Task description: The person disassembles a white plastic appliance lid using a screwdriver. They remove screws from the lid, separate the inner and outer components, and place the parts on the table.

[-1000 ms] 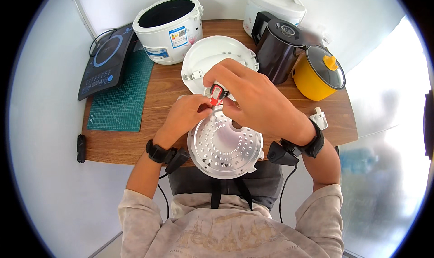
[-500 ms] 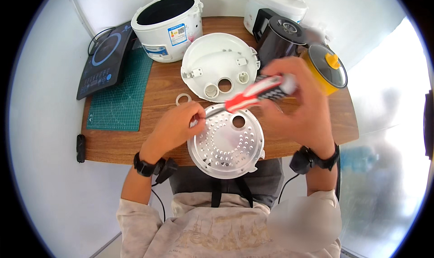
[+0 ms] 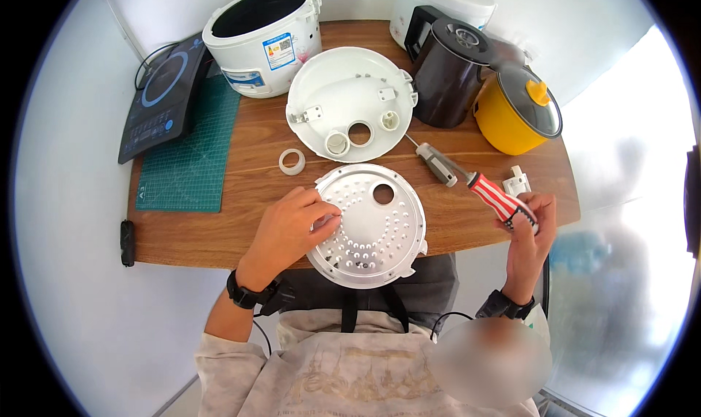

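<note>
A round silver metal plate (image 3: 365, 223), dimpled and with one round hole, lies at the table's front edge, partly overhanging it. My left hand (image 3: 292, 223) is over its left side, fingers curled in a pinch; what they hold, if anything, is hidden. In my right hand (image 3: 529, 234), off to the right, is a screwdriver (image 3: 496, 198) with a red-and-white striped handle, its shaft pointing up and left. A few small dark screws (image 3: 359, 265) rest on the plate's near part. Behind the plate sits a round white plastic lid (image 3: 347, 88) with its inside facing up.
A grey-handled screwdriver (image 3: 437, 164), a white plastic piece (image 3: 517, 182) and a white ring (image 3: 291, 162) lie around the plate. Farther back stand a white cooker body (image 3: 263, 44), a dark kettle (image 3: 447, 81) and a yellow pot (image 3: 507, 117). An induction cooktop (image 3: 162, 99) overlaps a green mat (image 3: 186, 172).
My right hand has moved right and down with the screwdriver, away from the plate. My left hand has shifted slightly right and down over the plate.
</note>
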A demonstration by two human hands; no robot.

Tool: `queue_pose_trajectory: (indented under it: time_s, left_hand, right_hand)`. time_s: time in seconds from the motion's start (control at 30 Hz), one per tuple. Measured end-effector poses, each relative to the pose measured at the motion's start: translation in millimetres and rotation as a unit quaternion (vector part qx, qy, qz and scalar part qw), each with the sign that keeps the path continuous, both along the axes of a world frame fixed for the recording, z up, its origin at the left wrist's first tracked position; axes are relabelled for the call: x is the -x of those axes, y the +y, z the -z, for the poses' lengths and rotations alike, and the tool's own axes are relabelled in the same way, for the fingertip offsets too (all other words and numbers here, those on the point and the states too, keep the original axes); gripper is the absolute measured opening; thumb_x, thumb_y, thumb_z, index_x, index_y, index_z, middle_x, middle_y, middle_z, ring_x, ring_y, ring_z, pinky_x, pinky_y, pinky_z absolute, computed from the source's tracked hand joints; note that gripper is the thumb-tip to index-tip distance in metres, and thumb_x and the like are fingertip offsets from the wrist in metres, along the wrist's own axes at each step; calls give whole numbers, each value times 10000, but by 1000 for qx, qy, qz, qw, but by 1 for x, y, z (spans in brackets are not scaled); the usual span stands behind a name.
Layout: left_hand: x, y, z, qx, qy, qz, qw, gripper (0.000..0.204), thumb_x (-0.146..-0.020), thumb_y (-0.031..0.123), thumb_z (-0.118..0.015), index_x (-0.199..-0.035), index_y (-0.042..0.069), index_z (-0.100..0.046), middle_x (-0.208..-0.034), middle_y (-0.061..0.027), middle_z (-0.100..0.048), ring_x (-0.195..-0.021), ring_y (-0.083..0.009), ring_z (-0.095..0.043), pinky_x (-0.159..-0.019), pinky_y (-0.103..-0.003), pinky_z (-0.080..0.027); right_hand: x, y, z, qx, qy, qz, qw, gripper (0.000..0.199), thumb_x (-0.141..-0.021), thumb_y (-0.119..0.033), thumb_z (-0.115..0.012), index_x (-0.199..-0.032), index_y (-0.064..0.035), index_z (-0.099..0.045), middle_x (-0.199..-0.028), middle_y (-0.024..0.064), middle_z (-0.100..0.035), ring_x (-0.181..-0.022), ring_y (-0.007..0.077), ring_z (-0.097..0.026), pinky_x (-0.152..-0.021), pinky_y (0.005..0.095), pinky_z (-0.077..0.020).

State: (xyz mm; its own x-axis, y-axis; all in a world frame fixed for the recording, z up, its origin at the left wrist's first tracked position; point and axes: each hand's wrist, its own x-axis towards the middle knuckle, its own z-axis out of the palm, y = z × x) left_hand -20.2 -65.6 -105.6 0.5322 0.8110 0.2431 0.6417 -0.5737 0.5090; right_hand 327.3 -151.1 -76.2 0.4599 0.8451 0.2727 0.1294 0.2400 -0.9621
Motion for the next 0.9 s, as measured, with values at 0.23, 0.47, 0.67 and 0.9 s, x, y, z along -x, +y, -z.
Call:
queue_pose_trajectory:
  time_s: [0.23, 0.47, 0.67, 0.9]
  left_hand:
    - [-36, 17, 26, 16, -8, -8, 1000, 136, -853, 191, -784, -958, 104, -780, -831, -30, -619, -776, -196, -609, -663, -325, -512]
    - [-40, 20, 36, 42, -46, -78, 995, 138, -902, 180, -748, -1017, 103, -741, -842, -30, -645, -713, -189, -627, -622, -319, -508]
    - [-16, 20, 46, 141, -115, -151, 972, 191, -954, 133, -697, -1121, 45, -669, -739, -64, -645, -631, -129, -589, -604, -284, -489]
    - [-6, 20, 48, 188, -164, -203, 947, 259, -912, 208, -758, -1066, 27, -658, -699, -73, -647, -595, -157, -608, -572, -307, -496]
  right_hand:
    - [-53, -9, 63, 65, 28, -31, 997, 246, -881, -9, -655, -975, -47, -431, -947, 81, -543, -820, 174, -659, -741, 313, -578]
    - [-64, 11, 91, 66, -29, -23, 997, 243, -891, 43, -645, -981, -39, -435, -995, 92, -562, -853, 165, -657, -784, 294, -551]
    - [-35, 24, 110, 54, -130, -4, 990, 293, -832, 64, -703, -988, -34, -475, -1039, 83, -574, -912, 147, -605, -806, 276, -506]
    - [-11, 37, 100, 64, -305, 6, 950, 296, -781, 23, -752, -967, -31, -528, -1041, 125, -589, -865, 246, -614, -777, 320, -521]
